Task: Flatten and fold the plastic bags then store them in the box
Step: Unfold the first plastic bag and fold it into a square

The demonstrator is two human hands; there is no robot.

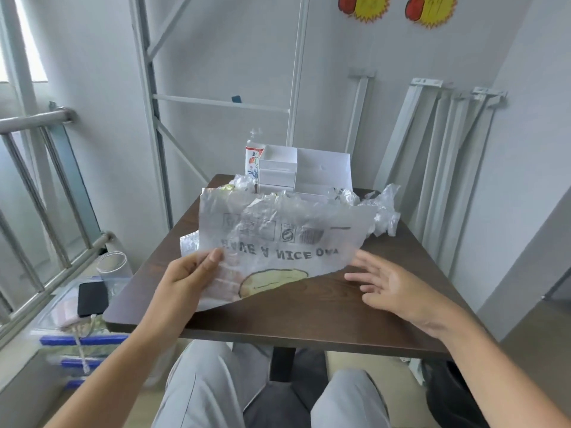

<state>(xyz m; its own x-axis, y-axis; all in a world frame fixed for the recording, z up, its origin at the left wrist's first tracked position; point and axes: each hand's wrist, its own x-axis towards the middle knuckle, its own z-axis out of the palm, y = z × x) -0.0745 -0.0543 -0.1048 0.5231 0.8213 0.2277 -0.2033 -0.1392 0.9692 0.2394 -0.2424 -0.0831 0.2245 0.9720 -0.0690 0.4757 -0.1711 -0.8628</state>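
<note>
- The printed bag (287, 230) is spread over the middle of the bench (309, 310). Its near left corner is lifted a little off the top.
- The left hand (188, 276) pinches that near left corner, with the thumb on top and the fingers under the plastic.
- The right hand (392, 285) holds nothing. Its fingers are spread out, just beside the bag's right edge and above the bench.
- The bag looks very thin, light and floppy. I think it will slide, puff up with air and crinkle again as soon as it is let go.
- It is see-through and full of wrinkles, so it needs a flat palm to smooth it out.
- Good places to hold it are the corners and the straight edges. Pulling hard in the middle might stretch or tear it.
- The white box (278, 171) stands at the far edge of the bench with its top open. I cannot see what is inside it from here.
- More crumpled bags (383, 211) lie in a heap along the far edge, around the box and toward the far right corner. They are not folded yet.
- A bottle (251, 159) stands just behind the box on its left side.
</note>
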